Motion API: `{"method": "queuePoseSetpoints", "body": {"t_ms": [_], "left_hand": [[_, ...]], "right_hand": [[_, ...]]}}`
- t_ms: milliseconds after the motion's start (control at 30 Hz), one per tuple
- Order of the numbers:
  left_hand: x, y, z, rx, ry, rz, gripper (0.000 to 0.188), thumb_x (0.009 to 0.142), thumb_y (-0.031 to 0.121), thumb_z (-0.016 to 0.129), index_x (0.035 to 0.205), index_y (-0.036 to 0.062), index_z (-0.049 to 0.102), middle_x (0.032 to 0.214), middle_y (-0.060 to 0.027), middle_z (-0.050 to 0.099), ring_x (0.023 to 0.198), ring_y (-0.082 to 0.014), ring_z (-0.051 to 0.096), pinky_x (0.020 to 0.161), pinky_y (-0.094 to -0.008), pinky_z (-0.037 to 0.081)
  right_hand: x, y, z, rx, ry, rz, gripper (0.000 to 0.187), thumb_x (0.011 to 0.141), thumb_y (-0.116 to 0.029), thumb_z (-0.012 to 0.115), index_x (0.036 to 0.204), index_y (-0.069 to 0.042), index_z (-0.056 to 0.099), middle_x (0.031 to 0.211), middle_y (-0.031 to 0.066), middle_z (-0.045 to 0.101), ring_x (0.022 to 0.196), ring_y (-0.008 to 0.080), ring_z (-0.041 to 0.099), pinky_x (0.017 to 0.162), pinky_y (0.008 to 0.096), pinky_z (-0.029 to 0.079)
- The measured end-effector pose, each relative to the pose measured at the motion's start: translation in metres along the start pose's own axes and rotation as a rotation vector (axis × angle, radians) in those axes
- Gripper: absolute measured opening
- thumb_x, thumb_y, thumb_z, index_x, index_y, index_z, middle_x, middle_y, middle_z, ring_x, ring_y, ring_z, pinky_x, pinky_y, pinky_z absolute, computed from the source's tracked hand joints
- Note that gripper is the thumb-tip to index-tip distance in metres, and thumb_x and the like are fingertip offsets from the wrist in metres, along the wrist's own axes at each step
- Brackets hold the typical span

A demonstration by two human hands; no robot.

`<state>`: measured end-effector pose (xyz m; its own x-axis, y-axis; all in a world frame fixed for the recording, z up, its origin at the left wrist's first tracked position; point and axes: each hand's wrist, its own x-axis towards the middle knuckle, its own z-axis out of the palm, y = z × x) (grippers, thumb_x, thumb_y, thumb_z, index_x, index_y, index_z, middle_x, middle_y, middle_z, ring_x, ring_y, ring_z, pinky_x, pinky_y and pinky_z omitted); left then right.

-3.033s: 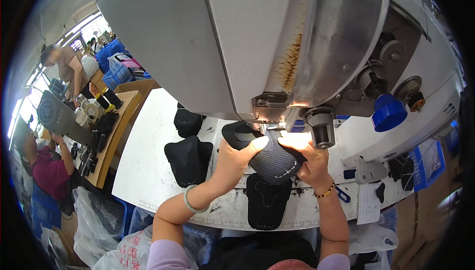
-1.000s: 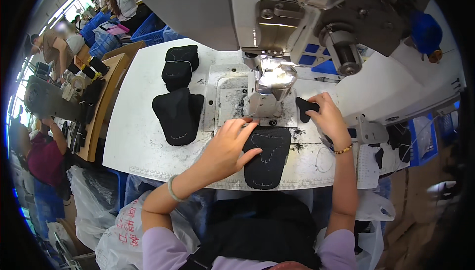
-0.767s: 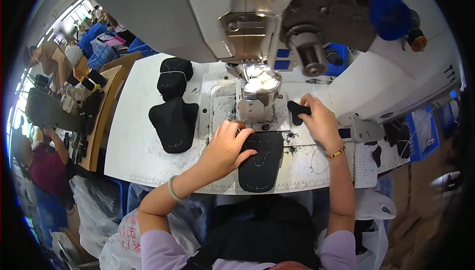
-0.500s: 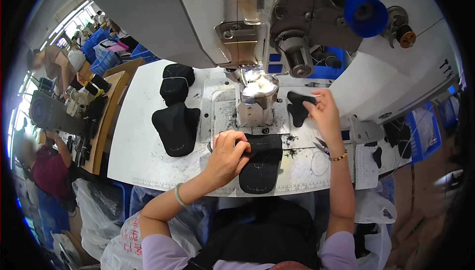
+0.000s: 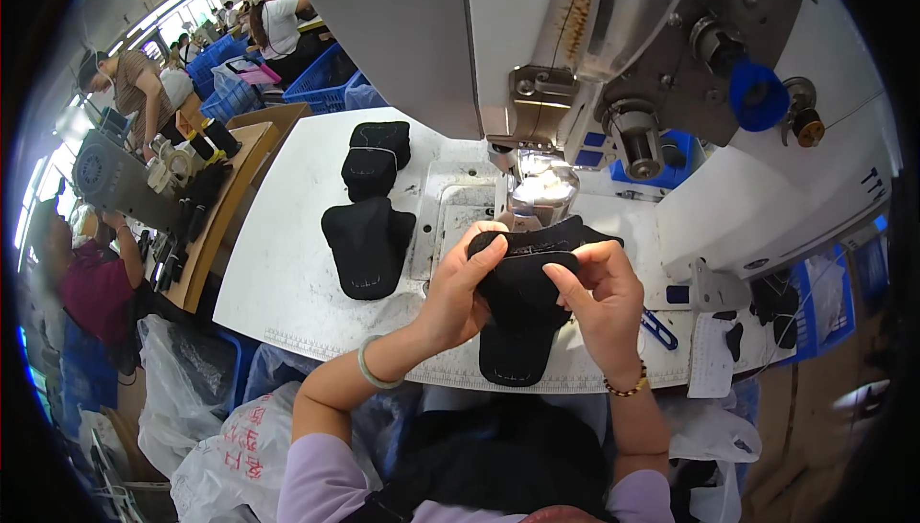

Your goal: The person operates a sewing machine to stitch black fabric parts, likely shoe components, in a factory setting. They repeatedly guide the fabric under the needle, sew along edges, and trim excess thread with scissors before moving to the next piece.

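Above the table's front edge, my left hand [image 5: 458, 285] and my right hand [image 5: 606, 295] pinch black fabric pieces between thumbs and fingers. The long black padded piece [image 5: 517, 352] hangs toward me, its rounded lower end marked with pale stitching. Over its upper part lies a smaller black piece [image 5: 527, 281], its edge raised between both thumbs. My fingers hide part of where the two meet. Just beyond my hands is the lit needle area [image 5: 544, 187] of an industrial sewing machine. Beside my right wrist lie blue-handled thread snips [image 5: 659, 329].
Left of the machine, a stack of black pieces [image 5: 372, 163] is tied with pale thread, and another black padded piece [image 5: 369, 250] lies nearer. A blue crate [image 5: 824, 298] stands at right. Plastic bags [image 5: 240, 446] hang below the table. Co-workers [image 5: 96, 274] work at the left.
My right hand has brought the small black piece from beside the needle area to the long piece. My left hand has lifted the long piece's upper end. The view has shifted left.
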<state>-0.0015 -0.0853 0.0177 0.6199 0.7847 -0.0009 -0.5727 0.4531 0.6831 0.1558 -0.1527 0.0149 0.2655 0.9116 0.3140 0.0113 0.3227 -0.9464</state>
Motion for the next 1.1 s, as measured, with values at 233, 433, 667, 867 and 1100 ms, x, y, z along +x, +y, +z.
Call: {"method": "queuePoseSetpoints", "body": {"t_ms": [233, 433, 667, 867, 1100], "left_hand": [[0.000, -0.002, -0.009, 0.369, -0.040, 0.033, 0.031, 0.085, 0.005, 0.062, 0.114, -0.0011, 0.053, 0.106, -0.0071, 0.061, 0.096, -0.0130, 0.058, 0.083, -0.0277, 0.048], [0.003, -0.005, -0.014, 0.415, -0.015, 0.049, 0.026, 0.087, 0.007, 0.062, 0.110, -0.0012, 0.057, 0.103, -0.0056, 0.062, 0.092, -0.0112, 0.058, 0.081, -0.0259, 0.048], [0.006, -0.005, -0.019, 0.535, -0.001, 0.108, 0.025, 0.087, 0.008, 0.062, 0.110, -0.0016, 0.058, 0.101, -0.0056, 0.063, 0.089, -0.0105, 0.059, 0.080, -0.0243, 0.048], [0.003, 0.002, -0.006, 0.364, 0.083, 0.100, 0.025, 0.086, 0.013, 0.064, 0.105, -0.0031, 0.059, 0.095, -0.0060, 0.064, 0.084, -0.0096, 0.060, 0.075, -0.0243, 0.050], [0.000, 0.007, 0.009, 0.295, 0.152, 0.137, 0.023, 0.085, 0.010, 0.063, 0.102, -0.0042, 0.058, 0.094, -0.0077, 0.064, 0.084, -0.0123, 0.061, 0.075, -0.0254, 0.051]], "right_hand": [[0.009, 0.018, 0.011, -0.098, 0.095, -0.176, 0.022, 0.081, -0.004, 0.069, 0.083, -0.005, 0.048, 0.068, -0.0019, 0.054, 0.059, 0.0007, 0.048, 0.053, 0.0161, 0.038], [0.011, 0.022, 0.015, -0.100, 0.114, -0.135, 0.023, 0.080, -0.005, 0.070, 0.082, -0.005, 0.047, 0.066, -0.0024, 0.052, 0.058, 0.0007, 0.047, 0.052, 0.0163, 0.038], [0.012, 0.020, 0.014, -0.092, 0.117, -0.085, 0.023, 0.081, -0.006, 0.070, 0.083, -0.005, 0.047, 0.071, -0.0004, 0.054, 0.060, 0.0020, 0.050, 0.054, 0.0173, 0.040], [0.009, 0.042, -0.024, -0.896, 0.153, -0.811, 0.040, 0.068, 0.003, 0.070, 0.102, -0.015, 0.062, 0.094, 0.0014, 0.049, 0.070, 0.0117, 0.050, 0.060, 0.0255, 0.041], [0.018, 0.034, -0.019, -1.090, -0.033, -1.294, 0.031, 0.069, -0.017, 0.072, 0.099, -0.026, 0.068, 0.095, -0.0028, 0.047, 0.086, 0.0132, 0.043, 0.072, 0.0307, 0.035]]}}
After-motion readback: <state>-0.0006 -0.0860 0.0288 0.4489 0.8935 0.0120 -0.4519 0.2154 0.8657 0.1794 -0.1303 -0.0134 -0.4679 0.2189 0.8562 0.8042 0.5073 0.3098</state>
